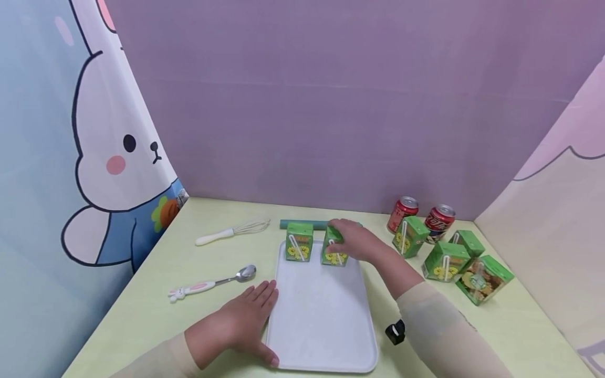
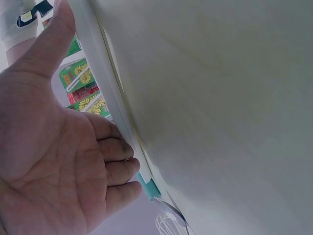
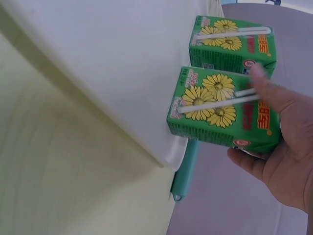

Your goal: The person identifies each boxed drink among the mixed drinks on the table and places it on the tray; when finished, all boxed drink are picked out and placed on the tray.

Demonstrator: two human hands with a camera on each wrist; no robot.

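My right hand [image 1: 355,241] grips a green drink carton [image 3: 210,107] with yellow flowers and a white straw on its front. It stands upright at the far right of the white tray [image 1: 323,315], thumb and fingers on opposite sides near its top. A matching carton [image 1: 299,242] stands to its left on the tray's far end. My left hand [image 1: 243,323] rests along the tray's left edge, fingers extended and thumb at the near corner. In the left wrist view, its fingertips [image 2: 128,166] meet the tray's rim.
Right of the tray stand several more green cartons [image 1: 446,261] and two red cans [image 1: 403,214]. Behind the tray lies a teal rod-like tool [image 1: 302,224]. On the left are a whisk [image 1: 231,232] and a rabbit-handled spoon [image 1: 212,283]. A purple cloth backdrop [image 1: 302,105] rises behind the table.
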